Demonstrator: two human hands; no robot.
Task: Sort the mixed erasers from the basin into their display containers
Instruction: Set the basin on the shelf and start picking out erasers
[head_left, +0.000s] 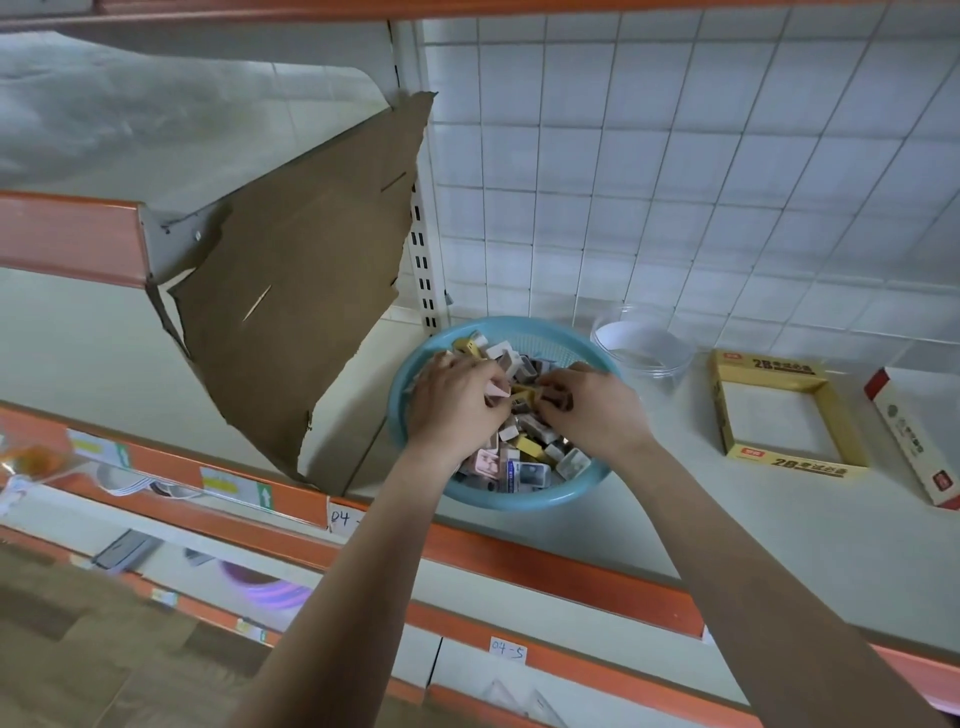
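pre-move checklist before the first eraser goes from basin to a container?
1. Both hands in blue basin: ok; left hand, right hand.
2. Erasers left to sort: ok, many.
3. Secure hold on one eraser: cannot tell, fingers hide it.
4. Yellow display box empty, open: ok.
5. Clear round tub open: ok.
6. Red-and-white box usable: cannot tell, seen edge-on.
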